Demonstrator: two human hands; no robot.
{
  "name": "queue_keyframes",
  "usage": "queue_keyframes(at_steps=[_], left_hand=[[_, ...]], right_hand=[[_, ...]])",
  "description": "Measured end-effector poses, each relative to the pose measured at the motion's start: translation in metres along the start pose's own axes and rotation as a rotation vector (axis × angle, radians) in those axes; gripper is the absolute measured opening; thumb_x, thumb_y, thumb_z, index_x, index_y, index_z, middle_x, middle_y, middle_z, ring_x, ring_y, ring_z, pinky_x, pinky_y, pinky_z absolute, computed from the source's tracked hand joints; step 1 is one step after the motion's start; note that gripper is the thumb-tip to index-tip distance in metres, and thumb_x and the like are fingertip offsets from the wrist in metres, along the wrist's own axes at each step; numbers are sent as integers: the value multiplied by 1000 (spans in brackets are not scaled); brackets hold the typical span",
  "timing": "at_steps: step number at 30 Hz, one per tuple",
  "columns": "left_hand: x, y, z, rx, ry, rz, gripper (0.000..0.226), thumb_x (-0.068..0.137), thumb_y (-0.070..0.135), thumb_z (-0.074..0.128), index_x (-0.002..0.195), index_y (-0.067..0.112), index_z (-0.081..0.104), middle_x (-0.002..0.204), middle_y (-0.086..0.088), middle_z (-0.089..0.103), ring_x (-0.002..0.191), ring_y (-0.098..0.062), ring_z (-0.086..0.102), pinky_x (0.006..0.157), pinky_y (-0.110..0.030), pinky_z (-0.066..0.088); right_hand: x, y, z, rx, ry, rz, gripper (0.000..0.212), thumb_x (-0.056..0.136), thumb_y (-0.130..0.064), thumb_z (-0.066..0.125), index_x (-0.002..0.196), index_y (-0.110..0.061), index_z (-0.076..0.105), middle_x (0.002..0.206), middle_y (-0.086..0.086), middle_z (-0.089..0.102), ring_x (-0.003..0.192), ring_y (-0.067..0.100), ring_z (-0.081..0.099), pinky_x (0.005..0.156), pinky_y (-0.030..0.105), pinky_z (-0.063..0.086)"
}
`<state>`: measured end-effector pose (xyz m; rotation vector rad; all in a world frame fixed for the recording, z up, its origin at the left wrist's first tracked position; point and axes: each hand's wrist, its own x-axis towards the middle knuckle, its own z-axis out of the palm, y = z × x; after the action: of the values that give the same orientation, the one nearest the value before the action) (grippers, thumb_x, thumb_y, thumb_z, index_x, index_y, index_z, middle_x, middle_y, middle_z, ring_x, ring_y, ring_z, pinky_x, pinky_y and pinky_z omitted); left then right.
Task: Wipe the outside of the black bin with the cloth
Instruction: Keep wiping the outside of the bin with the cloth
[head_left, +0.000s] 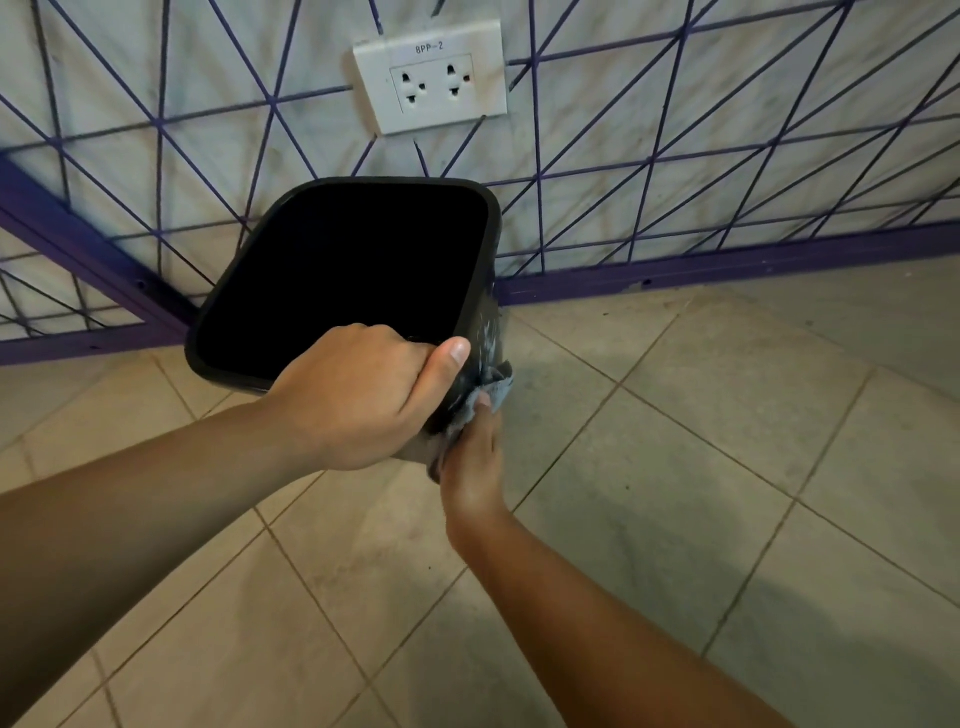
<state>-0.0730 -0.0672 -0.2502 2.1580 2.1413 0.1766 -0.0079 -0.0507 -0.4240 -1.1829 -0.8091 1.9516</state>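
Both forearms reach in from the bottom of the head view, over a tiled floor that meets a wall crossed with purple lines and carrying a white double socket.

Against that backdrop the black bin is the largest of the task's things. It is held off the floor and tipped, so that its open mouth faces up and toward the camera and its long axis runs from the rim down and away toward the person's lower right; its base is hidden behind the hands. The side wall now exposed is the right one, streaked with pale smears (wet or dusty, it cannot be told which).

Next comes the left hand, which grips the near right corner of the rim, fingers curled over the edge and thumb laid along the outside. It is the nearer hand to the rim and serves to steady the bin.

Below it and just to the right, the right hand presses the blue-grey cloth against that right side wall, its fingers mostly hidden under the fabric, which it holds bunched. The unwiped stretch of wall lies above and beyond this hand, toward the far rim, so the coming stroke probably runs upward along the bin's side.
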Motion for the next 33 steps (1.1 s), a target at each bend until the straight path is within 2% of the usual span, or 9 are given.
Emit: queue_keyframes(at_steps=[5,9,13,18,20,23,29,31,33], left_hand=[[2,-1,1,-6,-8,8,63,102,50,12,51,24,40,43,4,38,39,-11,38,48,-24,22],[2,-3,1,33,1,19,60,100,48,16,50,25,39,42,4,39,38,-10,40,47,-22,21],[4,-1,2,26,3,18,59,100,48,13,51,26,38,44,4,39,39,-9,39,47,-22,20],[3,-4,1,13,9,18,60,102,48,13,51,27,37,42,5,39,39,-9,41,47,-21,21],[4,-4,2,17,11,24,60,102,48,13,51,26,36,43,4,39,39,-10,40,47,-22,20],[6,-4,2,18,25,31,56,99,48,15,51,27,35,44,5,39,39,-9,40,47,-22,20],[6,-8,4,33,24,55,59,97,52,10,51,27,37,42,4,40,38,-10,42,45,-23,23],[7,-7,5,34,32,65,58,97,52,10,51,28,35,42,5,39,37,-10,40,45,-23,22],[6,-7,5,36,32,64,57,97,52,11,51,29,34,42,5,38,38,-10,40,45,-25,25]], right_hand=[[27,-2,-4,61,45,64,59,119,-48,35,167,-15,47,160,13,61,149,30,58,111,34,57],[-8,-2,4,-15,9,-35,103,86,-83,37,168,-21,42,153,9,62,135,19,58,112,34,54],[24,-4,-3,64,64,32,74,110,-63,40,168,-17,46,162,12,60,150,28,58,125,42,50],[-1,7,5,-62,22,-26,122,75,-103,46,167,-23,43,148,2,57,132,25,56,110,39,51],[6,-3,4,-55,41,-4,103,91,-90,44,169,-22,43,159,6,60,148,24,58,124,44,51],[19,-19,1,53,107,82,57,120,-46,35,167,-16,47,159,13,62,149,28,59,102,24,56],[-3,-17,16,170,128,194,91,101,-75,44,169,-15,43,154,8,60,128,23,59,79,21,51],[12,-19,8,178,158,205,65,118,-54,35,166,-12,48,147,8,65,123,21,67,78,18,60],[15,-23,6,157,160,214,56,122,-43,33,164,-11,50,153,13,66,134,27,67,98,31,64]])
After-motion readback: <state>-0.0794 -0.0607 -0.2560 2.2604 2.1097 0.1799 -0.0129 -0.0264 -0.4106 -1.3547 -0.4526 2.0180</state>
